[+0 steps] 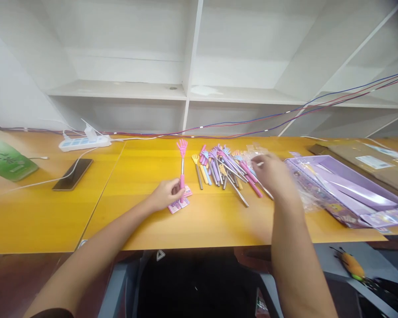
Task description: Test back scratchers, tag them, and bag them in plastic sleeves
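My left hand (168,193) is closed around the pink handle of a back scratcher (182,165), whose pink claw points away from me. Beneath it, small pink printed cards (178,206) lie on the table. My right hand (268,172) is smeared by motion at the right end of a pile of back scratchers (215,165). These have metal rods and purple, pink, blue and yellow claws and handles. Clear plastic wrap (254,152) lies just beyond that hand. Whether the right fingers hold anything, I cannot make out.
On the right, a purple open box (333,163) lies beside brown cardboard (348,154). A power strip (86,142), a phone (73,174) and a green bag (9,159) are on the left. Cables (219,124) run along the white shelving (119,88) at the back.
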The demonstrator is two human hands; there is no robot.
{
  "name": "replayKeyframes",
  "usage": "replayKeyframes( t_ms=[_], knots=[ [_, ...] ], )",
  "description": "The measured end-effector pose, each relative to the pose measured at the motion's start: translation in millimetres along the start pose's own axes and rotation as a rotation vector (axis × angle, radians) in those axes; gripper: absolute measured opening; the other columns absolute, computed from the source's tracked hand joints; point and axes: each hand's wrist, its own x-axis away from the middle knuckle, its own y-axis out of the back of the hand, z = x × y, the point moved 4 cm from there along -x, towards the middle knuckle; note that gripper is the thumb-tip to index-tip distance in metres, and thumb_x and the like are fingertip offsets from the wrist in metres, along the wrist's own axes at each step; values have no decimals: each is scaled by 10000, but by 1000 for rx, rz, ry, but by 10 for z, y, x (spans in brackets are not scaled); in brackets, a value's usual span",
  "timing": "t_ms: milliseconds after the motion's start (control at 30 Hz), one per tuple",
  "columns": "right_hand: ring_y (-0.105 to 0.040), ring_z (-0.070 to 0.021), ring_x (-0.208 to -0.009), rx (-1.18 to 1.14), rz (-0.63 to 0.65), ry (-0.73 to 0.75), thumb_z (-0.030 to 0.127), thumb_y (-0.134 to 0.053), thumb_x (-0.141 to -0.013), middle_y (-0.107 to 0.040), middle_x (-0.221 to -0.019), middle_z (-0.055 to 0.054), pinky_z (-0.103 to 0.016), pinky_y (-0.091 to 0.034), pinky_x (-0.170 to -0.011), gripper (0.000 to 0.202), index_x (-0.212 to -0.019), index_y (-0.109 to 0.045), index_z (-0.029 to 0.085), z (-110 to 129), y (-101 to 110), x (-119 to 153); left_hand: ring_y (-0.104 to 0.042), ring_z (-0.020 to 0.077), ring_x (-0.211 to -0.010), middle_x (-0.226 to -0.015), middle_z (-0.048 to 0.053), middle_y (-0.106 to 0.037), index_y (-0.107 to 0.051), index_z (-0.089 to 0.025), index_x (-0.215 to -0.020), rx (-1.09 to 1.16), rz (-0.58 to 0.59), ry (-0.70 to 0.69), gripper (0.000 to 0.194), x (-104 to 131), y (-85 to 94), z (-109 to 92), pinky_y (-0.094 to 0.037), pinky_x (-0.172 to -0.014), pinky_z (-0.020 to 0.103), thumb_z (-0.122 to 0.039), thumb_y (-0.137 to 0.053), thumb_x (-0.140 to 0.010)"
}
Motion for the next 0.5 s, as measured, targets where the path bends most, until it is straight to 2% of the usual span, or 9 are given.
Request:
replayKeyframes(
  t_ms=[33, 100, 167, 233, 300, 400, 500],
  knots=[
    [-655, -285, -1041, 81, -15, -27, 264, -480, -952, -696, -1236, -186, -412, -484, -951, 372, -1169, -762, 156, -224, 155, 69, -491, 111, -568, -653, -34, -606, -545, -197, -845, 4, 9, -3, 267, -1, -5, 1, -344, -561, 249, -431, -569, -972],
    [-603, -345, -1241, 253, 47, -63, 211, -450, -930, -650, -1375, -210, -459, -458, -1040, 471, -1307, -728, 156, -646, 389, 229, -485, 111, -566, -651, -38, -598, -541, -199, -852, 8, 20, -18, 256, -3, -12, -2, -340, -563, 250, -424, -568, -969],
    [-528, -438, -1336, 409, 185, -202, 226, -518, -868, -579, -1520, -183, -556, -464, -1001, 593, -1443, -664, 236, -1045, 517, 383, -479, 112, -567, -645, -42, -584, -532, -200, -846, 11, 24, -34, 256, -1, -18, -3, -342, -574, 255, -421, -567, -971],
    [-494, -471, -1368, 491, 285, -273, 225, -568, -820, -543, -1584, -148, -602, -459, -965, 689, -1502, -618, 307, -1322, 559, 481, -480, 114, -574, -643, -43, -572, -516, -203, -828, 8, 21, -39, 270, 5, -22, 1, -346, -590, 260, -423, -564, -976],
    [-511, -437, -1377, 518, 312, -238, 229, -568, -843, -586, -1550, -140, -590, -434, -990, 631, -1461, -652, 328, -1467, 546, 493, -485, 117, -583, -648, -40, -566, -497, -205, -809, -5, 19, -42, 290, 12, -27, 7, -347, -601, 265, -430, -570, -978],
    [-622, -367, -1268, 489, 300, -166, 284, -544, -932, -709, -1379, -140, -521, -407, -1013, 388, -1248, -768, 314, -1576, 508, 425, -493, 121, -592, -664, -33, -569, -485, -206, -796, -27, 30, -54, 304, 15, -36, 12, -347, -607, 270, -433, -577, -976],
    [-696, -336, -1103, 427, 339, -211, 290, -653, -884, -776, -1195, -130, -468, -426, -922, 263, -1098, -805, 319, -1682, 502, 371, -499, 123, -593, -674, -26, -581, -491, -205, -796, -25, 35, -63, 294, 13, -31, 11, -349, -608, 273, -424, -572, -975]
  ],
)
